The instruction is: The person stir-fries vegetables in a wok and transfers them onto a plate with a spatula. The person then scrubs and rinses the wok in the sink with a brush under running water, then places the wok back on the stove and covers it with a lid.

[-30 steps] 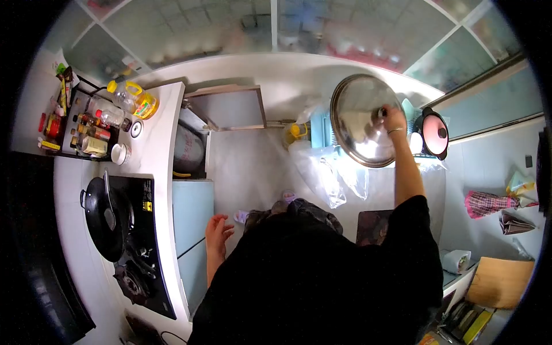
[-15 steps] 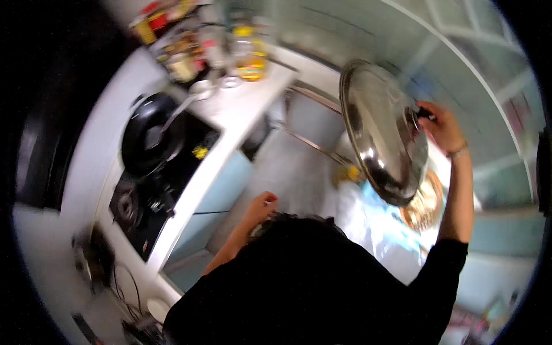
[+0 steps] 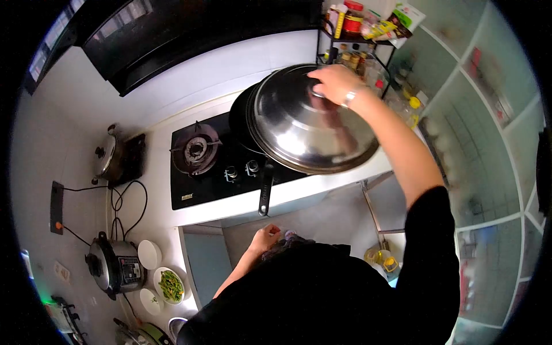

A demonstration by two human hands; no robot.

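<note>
My right hand (image 3: 336, 81) grips the knob of a large shiny metal lid (image 3: 299, 123). The lid is tilted above the right part of the black gas stove (image 3: 221, 129) and covers much of the black wok (image 3: 244, 118). The wok's handle (image 3: 266, 190) sticks out past the stove's front edge. Near my body, below the counter edge, my left hand (image 3: 266, 237) has its fingers curled together; whether anything is in them is too small to tell.
At the back right is a rack (image 3: 368, 43) with bottles and jars. On the left counter are a pressure cooker (image 3: 118, 267), a plate of green vegetables (image 3: 169, 286), white bowls (image 3: 150, 255) and loose cables. A pot (image 3: 109, 158) stands at the far left.
The view has turned left from the dish rack side to the stove. My right hand has carried the lid from beside the cabinets to over the wok. My left hand's fingers have closed.
</note>
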